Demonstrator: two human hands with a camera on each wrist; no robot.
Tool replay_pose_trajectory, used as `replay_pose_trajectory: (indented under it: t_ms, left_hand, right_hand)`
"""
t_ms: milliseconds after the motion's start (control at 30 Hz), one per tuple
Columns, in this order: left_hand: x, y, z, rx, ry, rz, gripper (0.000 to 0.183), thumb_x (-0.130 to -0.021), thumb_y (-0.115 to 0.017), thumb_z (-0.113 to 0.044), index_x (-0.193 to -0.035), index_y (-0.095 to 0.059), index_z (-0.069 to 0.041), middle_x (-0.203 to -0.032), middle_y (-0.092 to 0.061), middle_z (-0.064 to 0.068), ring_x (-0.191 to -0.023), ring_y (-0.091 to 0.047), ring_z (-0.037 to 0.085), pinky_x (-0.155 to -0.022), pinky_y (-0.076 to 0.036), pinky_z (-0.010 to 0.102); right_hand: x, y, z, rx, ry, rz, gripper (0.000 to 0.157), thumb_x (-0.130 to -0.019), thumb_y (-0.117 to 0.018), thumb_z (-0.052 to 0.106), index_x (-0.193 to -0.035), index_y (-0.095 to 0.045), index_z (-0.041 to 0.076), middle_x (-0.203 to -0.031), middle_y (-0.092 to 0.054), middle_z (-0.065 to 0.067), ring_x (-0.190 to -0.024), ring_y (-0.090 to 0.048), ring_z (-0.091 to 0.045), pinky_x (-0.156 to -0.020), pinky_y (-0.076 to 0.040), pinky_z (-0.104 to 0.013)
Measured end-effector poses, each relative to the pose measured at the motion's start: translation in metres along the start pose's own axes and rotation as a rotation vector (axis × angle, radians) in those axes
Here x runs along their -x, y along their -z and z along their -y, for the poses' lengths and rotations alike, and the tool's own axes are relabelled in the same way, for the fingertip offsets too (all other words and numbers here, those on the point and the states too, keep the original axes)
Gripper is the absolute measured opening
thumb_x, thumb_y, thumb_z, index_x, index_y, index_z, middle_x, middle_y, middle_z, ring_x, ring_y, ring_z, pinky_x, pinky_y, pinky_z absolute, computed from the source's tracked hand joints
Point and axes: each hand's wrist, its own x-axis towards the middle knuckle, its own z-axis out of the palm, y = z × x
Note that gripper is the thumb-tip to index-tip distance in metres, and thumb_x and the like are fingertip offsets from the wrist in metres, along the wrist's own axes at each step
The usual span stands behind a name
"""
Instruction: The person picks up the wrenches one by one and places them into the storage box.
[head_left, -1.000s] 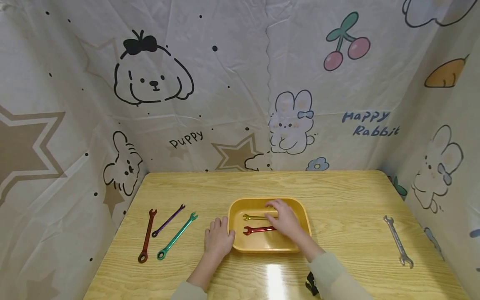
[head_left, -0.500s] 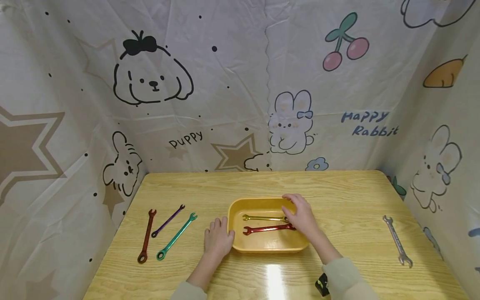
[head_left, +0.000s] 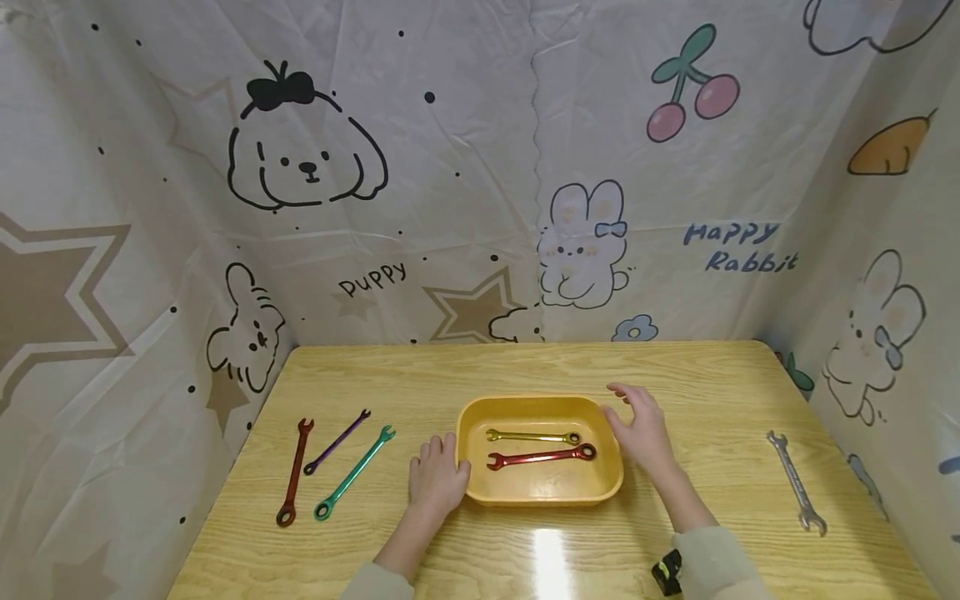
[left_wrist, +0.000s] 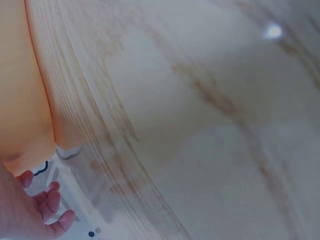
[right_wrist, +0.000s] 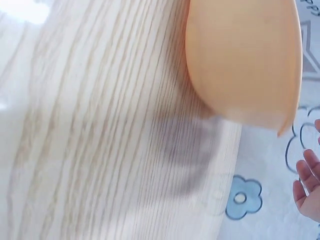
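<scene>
In the head view a yellow tray (head_left: 536,490) holds a gold combination wrench (head_left: 532,437) and, just in front of it, a red one (head_left: 542,457). My left hand (head_left: 437,477) rests against the tray's left side, its thumb at the front left corner. At the tray's right end my right hand (head_left: 643,429) is held with fingers loosely bent and nothing in them. The right wrist view shows those fingers (right_wrist: 311,172) apart from the tray's outer wall (right_wrist: 245,60). Loosely bent left fingers (left_wrist: 51,204) appear near the tray (left_wrist: 22,85) in the left wrist view.
Left of the tray lie a dark red wrench (head_left: 297,471), a purple wrench (head_left: 337,442) and a green wrench (head_left: 354,472). A silver open-end wrench (head_left: 795,481) is far right on the wooden table (head_left: 405,375). Printed curtains (head_left: 465,167) enclose the back and sides.
My right hand has moved rightward from over the wrenches inside the tray to the tray's right end, uncovering both wrenches' ring ends. The left hand and tray look unmoved.
</scene>
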Motion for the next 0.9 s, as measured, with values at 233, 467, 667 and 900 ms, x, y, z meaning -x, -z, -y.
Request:
replay_pose_trajectory:
  t_ms: [233, 467, 667, 900]
  left_hand:
    - [-0.001, 0.0, -0.001, -0.006, 0.003, 0.001, 0.042, -0.086, -0.049, -0.031, -0.12, -0.046, -0.007, -0.101, -0.047, 0.011, -0.091, -0.043, 0.027, -0.077, -0.036, 0.045]
    - [0.001, 0.002, -0.001, -0.016, 0.0, 0.001, 0.041, -0.086, -0.049, -0.031, -0.119, -0.045, -0.007, -0.1, -0.046, 0.011, -0.089, -0.041, 0.027, -0.076, -0.035, 0.045]
    - [0.001, 0.002, -0.002, -0.023, 0.001, -0.004, 0.04, -0.086, -0.049, -0.03, -0.119, -0.046, -0.007, -0.099, -0.046, 0.011, -0.088, -0.041, 0.026, -0.075, -0.035, 0.044]
    - [0.0, 0.001, -0.002, -0.028, 0.002, -0.008, 0.039, -0.086, -0.049, -0.031, -0.118, -0.046, -0.008, -0.098, -0.046, 0.011, -0.087, -0.041, 0.026, -0.075, -0.035, 0.044]
  right_hand:
    - [0.003, 0.018, -0.018, 0.03, -0.022, -0.064, 0.033, -0.076, -0.067, -0.002, -0.108, -0.059, -0.003, -0.096, -0.056, -0.021, -0.089, -0.052, -0.038, -0.078, -0.038, -0.048]
    - [0.008, 0.037, -0.03, 0.054, -0.098, -0.079, 0.034, -0.079, -0.065, 0.0, -0.111, -0.057, -0.003, -0.101, -0.054, -0.024, -0.092, -0.05, -0.038, -0.079, -0.036, -0.051]
    - [0.014, 0.05, -0.041, 0.078, -0.148, -0.111, 0.034, -0.08, -0.063, -0.001, -0.112, -0.056, -0.005, -0.102, -0.053, -0.025, -0.093, -0.048, -0.04, -0.081, -0.033, -0.053]
    - [0.02, 0.063, -0.053, 0.106, -0.225, -0.165, 0.033, -0.08, -0.062, 0.0, -0.112, -0.056, -0.004, -0.102, -0.053, -0.025, -0.094, -0.047, -0.041, -0.083, -0.032, -0.053]
